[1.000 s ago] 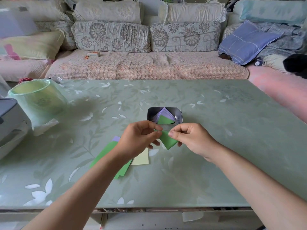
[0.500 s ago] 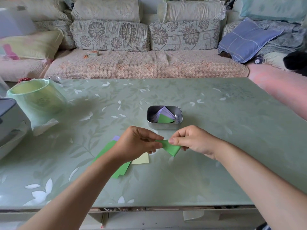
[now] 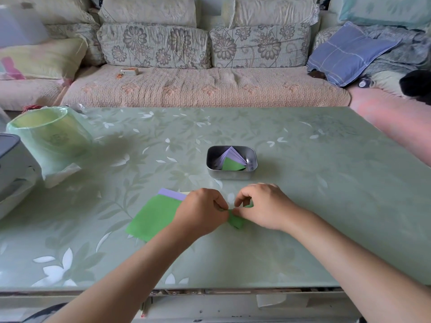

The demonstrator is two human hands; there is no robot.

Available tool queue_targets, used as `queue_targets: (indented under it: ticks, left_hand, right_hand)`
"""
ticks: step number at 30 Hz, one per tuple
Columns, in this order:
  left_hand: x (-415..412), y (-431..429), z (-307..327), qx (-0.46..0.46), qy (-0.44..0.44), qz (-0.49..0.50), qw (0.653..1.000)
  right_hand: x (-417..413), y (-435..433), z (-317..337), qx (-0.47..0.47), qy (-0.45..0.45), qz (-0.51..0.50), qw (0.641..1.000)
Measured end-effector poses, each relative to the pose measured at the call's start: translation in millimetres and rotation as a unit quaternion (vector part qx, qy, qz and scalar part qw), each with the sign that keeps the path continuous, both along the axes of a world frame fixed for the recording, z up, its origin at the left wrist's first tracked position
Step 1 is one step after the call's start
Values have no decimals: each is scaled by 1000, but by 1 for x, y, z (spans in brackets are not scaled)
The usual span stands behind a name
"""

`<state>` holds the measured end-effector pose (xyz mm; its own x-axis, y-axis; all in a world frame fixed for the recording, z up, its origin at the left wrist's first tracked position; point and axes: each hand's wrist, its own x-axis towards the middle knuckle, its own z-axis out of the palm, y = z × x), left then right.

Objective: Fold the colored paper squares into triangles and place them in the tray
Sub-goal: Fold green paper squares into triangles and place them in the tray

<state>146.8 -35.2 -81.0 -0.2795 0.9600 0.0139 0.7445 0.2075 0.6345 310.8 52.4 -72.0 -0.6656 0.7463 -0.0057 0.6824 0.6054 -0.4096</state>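
Observation:
A small metal tray (image 3: 253, 162) stands at the table's centre with lilac and green folded triangles (image 3: 231, 164) inside. In front of it, my left hand (image 3: 201, 213) and my right hand (image 3: 262, 206) both pinch a folded green paper (image 3: 235, 221) low over the table; most of it is hidden by my fingers. To the left, partly under my left wrist, lies a stack of flat squares: a green square (image 3: 154, 217) on top, a lilac square (image 3: 171, 194) peeking out behind.
A green-lined bin (image 3: 50, 138) stands at the table's left, beside a grey appliance (image 3: 11, 164) at the edge. The green floral table (image 3: 326, 194) stretches right. A sofa with cushions (image 3: 205, 87) runs behind it.
Both hands have come down and towards me with the green paper, from in front of the tray to just above the table. The paper looks more tightly folded now.

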Motion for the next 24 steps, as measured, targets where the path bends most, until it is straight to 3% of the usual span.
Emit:
queue_targets:
  ticks: [9, 14, 24]
  left_hand:
    - [1, 3, -7, 45, 127, -58, 989]
    - [2, 1, -15, 132, 117, -186, 967]
    - [-1, -15, -15, 123, 148, -274, 942]
  right_hand:
    - [8, 1, 0, -21, -7, 7, 1000]
    - [7, -2, -1, -27, 2, -6, 1000]
    - [12, 2, -3, -93, 18, -25, 995]
